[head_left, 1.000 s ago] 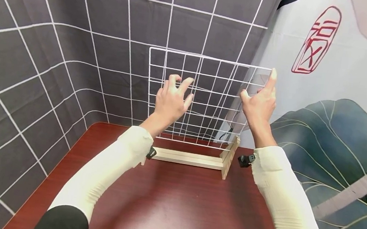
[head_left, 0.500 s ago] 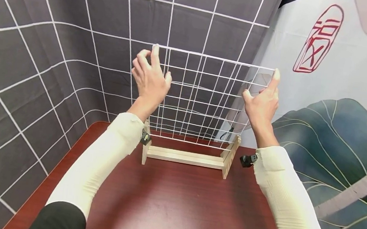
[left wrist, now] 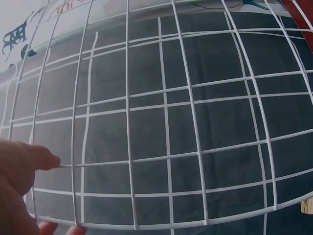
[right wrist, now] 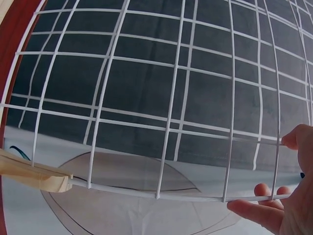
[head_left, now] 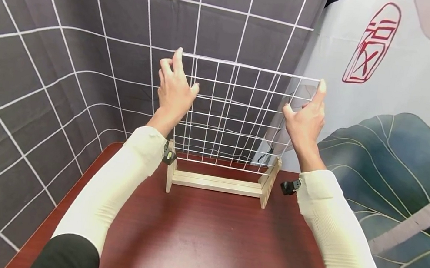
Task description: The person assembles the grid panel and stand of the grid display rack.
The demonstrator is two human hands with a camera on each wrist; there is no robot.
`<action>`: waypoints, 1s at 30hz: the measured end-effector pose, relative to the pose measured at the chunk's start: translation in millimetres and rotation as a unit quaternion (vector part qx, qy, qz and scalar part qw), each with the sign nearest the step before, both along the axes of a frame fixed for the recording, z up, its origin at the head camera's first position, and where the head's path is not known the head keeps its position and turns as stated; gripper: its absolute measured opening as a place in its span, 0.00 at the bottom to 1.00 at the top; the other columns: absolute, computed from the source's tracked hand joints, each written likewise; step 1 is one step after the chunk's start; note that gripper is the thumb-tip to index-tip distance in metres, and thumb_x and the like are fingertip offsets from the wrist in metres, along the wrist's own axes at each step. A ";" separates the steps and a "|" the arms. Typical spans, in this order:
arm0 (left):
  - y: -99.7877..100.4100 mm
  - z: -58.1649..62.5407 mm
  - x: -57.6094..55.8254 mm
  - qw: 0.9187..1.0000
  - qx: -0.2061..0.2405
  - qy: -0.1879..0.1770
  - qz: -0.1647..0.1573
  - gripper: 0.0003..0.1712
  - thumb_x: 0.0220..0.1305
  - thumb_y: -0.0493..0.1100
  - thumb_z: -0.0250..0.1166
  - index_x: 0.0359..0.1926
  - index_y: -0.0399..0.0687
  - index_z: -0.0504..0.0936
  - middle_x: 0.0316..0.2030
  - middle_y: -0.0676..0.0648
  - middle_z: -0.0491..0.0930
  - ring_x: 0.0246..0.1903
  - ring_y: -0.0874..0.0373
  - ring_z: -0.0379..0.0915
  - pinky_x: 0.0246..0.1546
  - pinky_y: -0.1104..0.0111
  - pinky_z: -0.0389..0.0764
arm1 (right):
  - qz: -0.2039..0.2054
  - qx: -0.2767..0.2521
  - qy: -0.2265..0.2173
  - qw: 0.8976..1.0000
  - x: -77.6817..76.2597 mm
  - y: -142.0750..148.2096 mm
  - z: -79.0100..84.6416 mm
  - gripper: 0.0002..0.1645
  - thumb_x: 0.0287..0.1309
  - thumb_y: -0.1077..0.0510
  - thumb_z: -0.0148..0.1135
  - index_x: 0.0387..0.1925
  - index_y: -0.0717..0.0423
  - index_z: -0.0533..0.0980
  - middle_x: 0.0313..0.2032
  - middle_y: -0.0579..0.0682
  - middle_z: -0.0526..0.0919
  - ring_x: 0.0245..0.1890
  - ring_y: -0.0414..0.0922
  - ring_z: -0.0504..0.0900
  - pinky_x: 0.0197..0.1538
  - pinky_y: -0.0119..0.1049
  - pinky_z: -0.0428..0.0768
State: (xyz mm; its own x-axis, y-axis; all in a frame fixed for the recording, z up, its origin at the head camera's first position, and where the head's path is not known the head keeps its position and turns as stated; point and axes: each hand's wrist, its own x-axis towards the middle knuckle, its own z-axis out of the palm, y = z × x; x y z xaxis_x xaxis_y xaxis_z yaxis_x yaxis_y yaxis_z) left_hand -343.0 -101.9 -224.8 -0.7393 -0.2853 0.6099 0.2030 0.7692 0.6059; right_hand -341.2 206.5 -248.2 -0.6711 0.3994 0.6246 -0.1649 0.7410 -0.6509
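Note:
A white wire grid panel (head_left: 245, 66) stands upright, leaning back a little, at the far side of the table. My left hand (head_left: 176, 88) holds its upper left side, the thumb (left wrist: 46, 157) in front and fingertips curled round the edge wire. On the opposite side my right hand (head_left: 306, 121) grips the upper right edge, one finger reaching up to the corner and the thumb (right wrist: 289, 138) against a wire. Below, a pale wooden stand (head_left: 217, 184) has two uprights joined by a crossbar. The panel's lower right side meets the right upright (right wrist: 39, 174); the left joint is partly hidden by my wrist.
The reddish-brown table (head_left: 204, 237) stretches in front of the stand. Close behind hangs a dark grey curtain (head_left: 125, 15) with white lines. A pale curtain (head_left: 374, 155) with painted leaves hangs at the right. Small black cameras (head_left: 290, 187) sit on my wrists.
My left hand has gone from in front of the panel out to its upper left edge and taken hold there. The right hand keeps its grip, and the panel and stand hardly move.

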 end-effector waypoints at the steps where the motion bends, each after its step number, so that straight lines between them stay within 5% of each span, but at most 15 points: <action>1: -0.4 0.7 -0.2 1.000 0.003 -0.001 -0.002 0.54 0.58 0.45 0.73 0.78 0.62 0.51 0.64 0.44 0.60 0.65 0.45 0.63 0.48 0.48 0.81 | 0.000 0.000 -0.002 1.000 0.2 0.1 0.7 0.58 0.52 0.51 0.69 0.79 0.32 0.47 0.46 0.62 0.78 0.48 0.62 0.76 0.57 0.58 0.73; 30: -4.7 -17.6 6.2 1.000 0.019 -0.008 -0.010 0.50 0.57 0.45 0.74 0.75 0.62 0.55 0.62 0.43 0.61 0.62 0.45 0.66 0.43 0.45 0.81 | 0.014 0.005 0.010 1.000 1.6 0.9 -19.8 0.58 0.50 0.51 0.72 0.77 0.36 0.50 0.45 0.62 0.79 0.46 0.60 0.77 0.54 0.59 0.73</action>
State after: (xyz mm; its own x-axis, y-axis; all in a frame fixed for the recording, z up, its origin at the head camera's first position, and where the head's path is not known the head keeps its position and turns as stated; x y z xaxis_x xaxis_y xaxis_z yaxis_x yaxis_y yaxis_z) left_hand -336.8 -106.6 -242.4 -0.7540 -0.2928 0.5879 0.2087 0.7419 0.6372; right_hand -339.6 207.3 -268.0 -0.6693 0.3752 0.6413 -0.1979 0.7419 -0.6407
